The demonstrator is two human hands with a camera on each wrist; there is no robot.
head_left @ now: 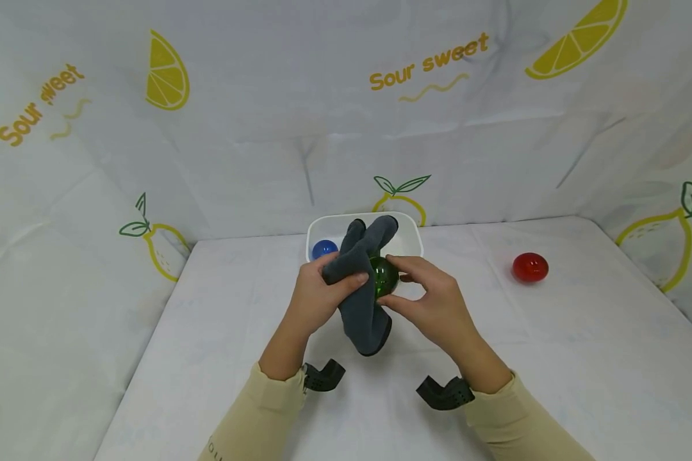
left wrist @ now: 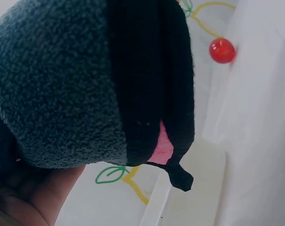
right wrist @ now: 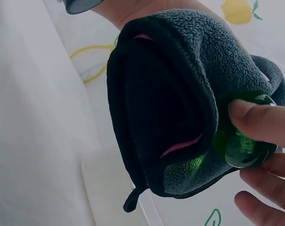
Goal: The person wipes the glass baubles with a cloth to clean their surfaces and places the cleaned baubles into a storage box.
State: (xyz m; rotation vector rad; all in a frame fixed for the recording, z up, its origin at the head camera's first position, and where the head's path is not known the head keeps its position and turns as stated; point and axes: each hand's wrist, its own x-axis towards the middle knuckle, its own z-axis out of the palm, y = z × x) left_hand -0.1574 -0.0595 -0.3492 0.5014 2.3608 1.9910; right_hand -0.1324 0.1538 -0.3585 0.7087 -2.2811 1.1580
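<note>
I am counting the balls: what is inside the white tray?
A blue ball lies left in the white tray; the gray cloth hides the middle, so anything behind it cannot be seen.

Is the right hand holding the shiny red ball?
No, the right hand pinches a shiny green ball, while the shiny red ball lies apart on the white table.

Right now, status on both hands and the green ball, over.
Left hand gripping gray cloth. Right hand pinching green ball against it. Red ball apart, off right, not in the way.

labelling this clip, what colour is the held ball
The ball is green, seen best in the head view.
</note>
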